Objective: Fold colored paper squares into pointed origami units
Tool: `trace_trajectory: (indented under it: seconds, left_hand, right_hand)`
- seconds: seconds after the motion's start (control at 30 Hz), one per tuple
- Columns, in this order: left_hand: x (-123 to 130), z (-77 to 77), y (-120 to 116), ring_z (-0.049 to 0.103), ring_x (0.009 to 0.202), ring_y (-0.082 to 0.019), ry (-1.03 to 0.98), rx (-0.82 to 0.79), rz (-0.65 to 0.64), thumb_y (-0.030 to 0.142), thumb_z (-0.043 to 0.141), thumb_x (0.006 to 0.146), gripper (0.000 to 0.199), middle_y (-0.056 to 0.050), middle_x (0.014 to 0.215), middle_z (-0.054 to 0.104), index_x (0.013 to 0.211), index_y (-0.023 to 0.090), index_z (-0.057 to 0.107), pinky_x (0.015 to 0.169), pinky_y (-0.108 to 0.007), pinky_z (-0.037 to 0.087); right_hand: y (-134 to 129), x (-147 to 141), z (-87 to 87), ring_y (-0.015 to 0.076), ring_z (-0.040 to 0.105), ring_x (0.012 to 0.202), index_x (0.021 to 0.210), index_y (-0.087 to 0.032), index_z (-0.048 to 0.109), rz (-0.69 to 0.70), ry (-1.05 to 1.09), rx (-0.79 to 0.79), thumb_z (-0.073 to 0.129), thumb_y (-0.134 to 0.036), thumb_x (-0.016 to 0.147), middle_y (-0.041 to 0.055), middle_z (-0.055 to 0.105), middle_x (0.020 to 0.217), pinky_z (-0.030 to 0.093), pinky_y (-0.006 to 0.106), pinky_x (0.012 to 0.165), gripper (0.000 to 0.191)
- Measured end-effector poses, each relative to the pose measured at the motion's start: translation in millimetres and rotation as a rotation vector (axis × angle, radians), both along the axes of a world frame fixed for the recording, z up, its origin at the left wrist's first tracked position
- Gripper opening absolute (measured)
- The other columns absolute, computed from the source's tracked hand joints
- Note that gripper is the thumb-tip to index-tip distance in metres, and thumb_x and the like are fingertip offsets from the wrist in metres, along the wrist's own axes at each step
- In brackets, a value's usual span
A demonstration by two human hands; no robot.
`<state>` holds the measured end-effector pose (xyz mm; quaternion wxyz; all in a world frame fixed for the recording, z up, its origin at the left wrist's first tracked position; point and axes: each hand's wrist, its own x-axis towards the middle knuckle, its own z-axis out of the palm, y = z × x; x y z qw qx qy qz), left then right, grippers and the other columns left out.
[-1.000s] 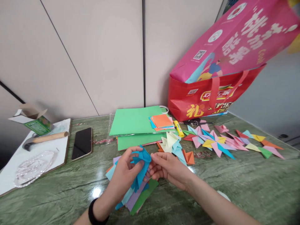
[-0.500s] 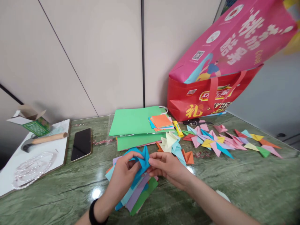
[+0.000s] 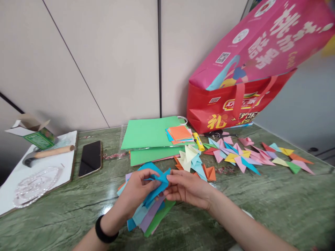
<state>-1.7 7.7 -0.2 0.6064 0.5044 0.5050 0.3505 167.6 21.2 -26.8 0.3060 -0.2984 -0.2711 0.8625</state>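
A folded piece of blue origami paper [image 3: 164,178] is held between both hands, above the table's near middle. My left hand [image 3: 138,188] pinches its left side with thumb and fingers. From the right, my right hand [image 3: 187,186] grips the pointed end between thumb and fingertips. Beneath the hands lies a fanned pile of coloured paper sheets [image 3: 154,216] in blue, purple and green. Cream, light-blue and orange folded pieces [image 3: 197,167] sit just beyond my right hand. The fingers hide part of the blue piece.
Green paper packs [image 3: 149,132] with small paper squares [image 3: 179,133] and a yellow glue stick [image 3: 199,141] lie behind. Folded paper shapes [image 3: 240,155] spread to the right, before a red bag [image 3: 206,111]. At left are a phone [image 3: 90,158], a hammer [image 3: 49,152], beads [image 3: 36,184] and a box [image 3: 39,137].
The blue paper's upright point has tipped over to the right between my fingers. Both hands stay on it and have shifted only slightly.
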Motion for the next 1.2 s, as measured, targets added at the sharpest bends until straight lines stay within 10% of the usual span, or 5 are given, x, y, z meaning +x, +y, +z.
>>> trace_trajectory:
  seconds: [0.7,1.0,1.2]
  left_hand:
    - [-0.4,-0.1,2.7,0.049,0.042,-0.008,-0.072,-0.083,0.024,0.027,0.071,0.064,0.017,0.002,0.054,0.06,0.067,0.012,0.064,0.044,-0.02,0.038]
    - [-5.3,5.7,6.4,0.038,0.036,0.0,-0.341,-0.347,-0.004,0.024,0.075,0.062,0.019,0.005,0.05,0.053,0.068,0.012,0.062,0.032,-0.012,0.021]
    - [-0.8,5.1,3.6,0.059,0.064,-0.013,-0.075,-0.11,0.161,0.036,0.064,0.073,0.025,-0.002,0.071,0.063,0.087,0.015,0.061,0.055,-0.022,0.046]
  right_hand:
    - [-0.6,-1.0,0.5,0.0098,0.064,0.059,0.088,-0.015,0.052,-0.028,-0.036,0.004,0.071,-0.025,0.068,-0.0016,0.063,0.064,0.053,0.022,0.062,0.029]
    - [-3.6,-3.2,2.7,0.0153,0.058,0.086,0.093,-0.021,0.058,-0.284,-0.327,0.776,0.068,-0.02,0.068,0.0027,0.06,0.093,0.051,0.028,0.073,0.026]
    - [-8.1,-4.6,2.8,0.0147,0.059,0.071,0.084,-0.019,0.061,-0.451,-0.549,0.938,0.066,-0.018,0.068,0.0015,0.062,0.078,0.049,0.026,0.062,0.017]
